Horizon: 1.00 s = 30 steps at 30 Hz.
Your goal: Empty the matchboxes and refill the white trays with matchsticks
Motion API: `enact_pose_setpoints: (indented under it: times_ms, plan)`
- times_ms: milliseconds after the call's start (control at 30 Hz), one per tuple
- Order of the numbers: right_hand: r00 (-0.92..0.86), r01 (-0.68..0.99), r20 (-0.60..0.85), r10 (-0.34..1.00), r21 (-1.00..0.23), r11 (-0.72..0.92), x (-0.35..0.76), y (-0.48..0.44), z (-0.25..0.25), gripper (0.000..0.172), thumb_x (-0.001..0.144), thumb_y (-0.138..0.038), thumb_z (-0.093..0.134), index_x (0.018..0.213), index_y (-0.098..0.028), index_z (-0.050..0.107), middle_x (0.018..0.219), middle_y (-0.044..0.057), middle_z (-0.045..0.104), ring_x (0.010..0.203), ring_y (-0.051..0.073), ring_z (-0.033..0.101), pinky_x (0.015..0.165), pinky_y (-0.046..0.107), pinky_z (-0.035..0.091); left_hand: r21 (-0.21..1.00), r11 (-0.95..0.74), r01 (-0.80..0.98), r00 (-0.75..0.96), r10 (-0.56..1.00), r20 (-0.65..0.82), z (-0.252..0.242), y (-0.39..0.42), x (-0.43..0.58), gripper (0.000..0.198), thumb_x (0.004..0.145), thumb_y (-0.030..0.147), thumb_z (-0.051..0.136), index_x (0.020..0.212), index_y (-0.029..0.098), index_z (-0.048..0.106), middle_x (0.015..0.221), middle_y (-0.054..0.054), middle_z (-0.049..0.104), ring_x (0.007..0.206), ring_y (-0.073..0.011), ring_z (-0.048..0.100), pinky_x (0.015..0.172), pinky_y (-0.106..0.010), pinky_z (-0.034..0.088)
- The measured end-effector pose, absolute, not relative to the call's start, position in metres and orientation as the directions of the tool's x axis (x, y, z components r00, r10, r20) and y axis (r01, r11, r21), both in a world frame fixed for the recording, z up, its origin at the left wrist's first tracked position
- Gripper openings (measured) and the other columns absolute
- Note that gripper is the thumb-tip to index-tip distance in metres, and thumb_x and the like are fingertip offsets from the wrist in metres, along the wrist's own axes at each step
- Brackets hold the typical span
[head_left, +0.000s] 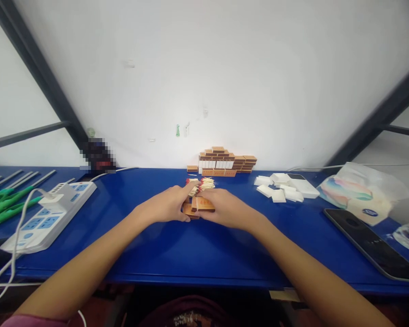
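Observation:
Two brown matchboxes are between my hands, low over the blue table (pixel 191 254). My right hand (pixel 230 208) is closed on the upper matchbox (pixel 205 204), thumb and fingers at its right end. My left hand (pixel 168 205) grips the lower matchbox (pixel 190 210), its thumb at the near side and fingers reaching over the far side. The two boxes overlap, and I cannot tell whether they touch. Just beyond the fingers lie loose red-tipped matches (pixel 207 182) in two heaps, the left one partly hidden by my left hand.
Stacked matchboxes (pixel 218 156) stand against the wall, with a single matchbox (pixel 192 168) beside them. White trays (pixel 278 195) lie right of centre near a white device (pixel 303 185). Further right are a phone (pixel 371 243) and a tissue pack (pixel 361 193). A power strip (pixel 51 220) and green-handled tools (pixel 7 204) lie left.

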State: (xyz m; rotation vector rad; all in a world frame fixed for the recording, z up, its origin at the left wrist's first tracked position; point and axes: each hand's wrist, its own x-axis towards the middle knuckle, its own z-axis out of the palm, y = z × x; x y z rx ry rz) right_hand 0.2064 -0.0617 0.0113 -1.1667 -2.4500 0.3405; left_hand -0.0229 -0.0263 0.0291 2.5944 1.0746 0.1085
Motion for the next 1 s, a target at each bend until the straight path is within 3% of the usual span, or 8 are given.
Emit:
enact_pose_setpoints:
  times_ms: [167, 367, 467, 600, 733, 800, 933, 1000]
  plan:
    - [-0.510, 0.779, 0.050, 0.859, -0.396, 0.486, 0.237, -0.055, 0.017, 0.023, 0.084, -0.042, 0.079, 0.083, -0.021, 0.068, 0.087, 0.005, 0.073, 0.076, 0.021, 0.064, 0.063, 0.029, 0.040, 0.240, -0.630, 0.739, 0.666, 0.736, -0.119, 0.036, -0.021, -0.042, 0.086, 0.072, 0.046, 0.083, 0.149, 0.027, 0.047, 0.110, -0.005, 0.073, 0.100, -0.0265, 0.067, 0.078, -0.030, 0.046]
    - [-0.528, 0.740, 0.050, 0.847, -0.463, 0.489, 0.252, -0.053, 0.025, 0.030, 0.089, -0.049, 0.072, 0.081, -0.021, 0.064, 0.078, 0.000, 0.069, 0.069, 0.017, 0.057, 0.060, 0.027, 0.035, 0.263, -0.664, 0.700, 0.702, 0.708, -0.077, 0.054, -0.018, -0.040, 0.054, 0.080, 0.042, 0.075, 0.131, 0.027, 0.066, 0.108, -0.003, 0.077, 0.095, -0.0235, 0.071, 0.077, -0.029, 0.047]
    - [-0.441, 0.806, 0.070, 0.895, -0.407, 0.430, 0.266, -0.047, 0.024, 0.023, 0.089, -0.042, 0.071, 0.084, -0.021, 0.066, 0.081, 0.000, 0.069, 0.071, 0.017, 0.058, 0.061, 0.027, 0.036, 0.262, -0.608, 0.749, 0.647, 0.756, -0.095, 0.059, -0.011, -0.044, 0.053, 0.079, 0.046, 0.076, 0.127, 0.025, 0.068, 0.105, -0.005, 0.077, 0.091, -0.0225, 0.072, 0.075, -0.029, 0.048]
    - [-0.314, 0.890, -0.052, 0.948, -0.364, 0.275, 0.283, -0.040, 0.019, 0.023, 0.085, -0.044, 0.075, 0.087, -0.021, 0.070, 0.086, 0.003, 0.072, 0.074, 0.019, 0.062, 0.061, 0.028, 0.038, 0.221, -0.534, 0.816, 0.567, 0.814, -0.125, 0.052, 0.003, -0.061, 0.060, 0.076, 0.047, 0.077, 0.130, 0.023, 0.067, 0.110, -0.006, 0.077, 0.094, -0.0226, 0.071, 0.077, -0.028, 0.049]
    - [-0.338, 0.881, -0.060, 0.939, -0.370, 0.293, 0.287, -0.038, 0.019, 0.031, 0.088, -0.050, 0.070, 0.077, -0.021, 0.068, 0.080, 0.003, 0.071, 0.071, 0.019, 0.061, 0.061, 0.028, 0.037, 0.223, -0.510, 0.831, 0.551, 0.809, -0.204, 0.046, 0.011, -0.073, 0.062, 0.077, 0.055, 0.075, 0.129, 0.022, 0.068, 0.111, -0.007, 0.076, 0.093, -0.0228, 0.071, 0.076, -0.028, 0.050]
    - [-0.342, 0.863, 0.016, 0.939, -0.390, 0.321, 0.285, -0.037, 0.022, 0.037, 0.097, -0.048, 0.057, 0.074, -0.020, 0.066, 0.078, 0.004, 0.071, 0.070, 0.018, 0.060, 0.062, 0.029, 0.038, 0.263, -0.537, 0.802, 0.582, 0.801, -0.138, 0.047, 0.012, -0.071, 0.060, 0.079, 0.058, 0.074, 0.126, 0.022, 0.069, 0.110, -0.007, 0.076, 0.095, -0.0225, 0.071, 0.078, -0.028, 0.051]
    - [-0.276, 0.833, 0.136, 0.952, -0.460, 0.307, 0.278, -0.037, 0.023, 0.039, 0.105, -0.043, 0.041, 0.083, -0.020, 0.064, 0.083, 0.005, 0.072, 0.073, 0.018, 0.062, 0.065, 0.029, 0.039, 0.302, -0.642, 0.704, 0.581, 0.766, 0.274, 0.045, 0.004, -0.043, 0.034, 0.094, 0.045, 0.062, 0.116, 0.020, 0.070, 0.104, -0.007, 0.076, 0.092, -0.0207, 0.069, 0.080, -0.031, 0.050]
    - [-0.294, 0.835, 0.118, 0.948, -0.451, 0.315, 0.274, -0.038, 0.022, 0.039, 0.103, -0.048, 0.044, 0.087, -0.020, 0.065, 0.085, 0.005, 0.072, 0.073, 0.019, 0.062, 0.064, 0.029, 0.039, 0.291, -0.733, 0.615, 0.656, 0.681, 0.325, 0.041, -0.002, -0.022, 0.028, 0.094, 0.040, 0.062, 0.113, 0.020, 0.071, 0.100, -0.007, 0.076, 0.087, -0.0202, 0.069, 0.078, -0.031, 0.049]
